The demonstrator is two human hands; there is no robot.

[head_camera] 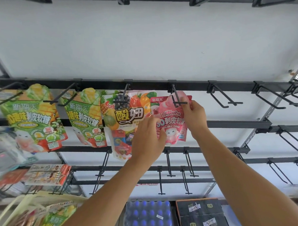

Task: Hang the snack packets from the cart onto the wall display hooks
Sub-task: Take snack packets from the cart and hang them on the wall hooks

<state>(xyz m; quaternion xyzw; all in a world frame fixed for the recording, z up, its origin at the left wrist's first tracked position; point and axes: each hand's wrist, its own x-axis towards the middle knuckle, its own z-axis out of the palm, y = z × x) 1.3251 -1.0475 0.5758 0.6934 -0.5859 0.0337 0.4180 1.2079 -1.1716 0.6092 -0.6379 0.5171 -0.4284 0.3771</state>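
1. One pink packet (171,119) is up at the top rail (148,84), its upper edge level with the tip of a black hook (176,98). Whether its hang hole has caught on the prong cannot be told, because fingers cover that spot.
2. Right hand (195,118) pinches the packet's top right corner just beside the hook tip, a narrow grip closed on the film.
3. Left hand (148,140) holds the packet's lower left edge, with the fingers curled round it and steadying the body.
4. Handling, as a judgement: the packet looks like a light, soft pouch with a glossy and probably slippery film. It would flop and twist if held low only, so the stiff sealed header by the hole seems the best place to hold, with a second hand lower to stop any swing. It does not look fragile.
5. Left of it a fruit packet (126,114) hangs on the next hook, partly overlapped by the pink one, and two green packets (33,119) hang further left.
6. Right of it the rail's hooks (221,96) are bare, as are those on the lower rails.
7. Below, at bottom left, the cart (20,206) shows a pale rim with more packets (52,221) inside.
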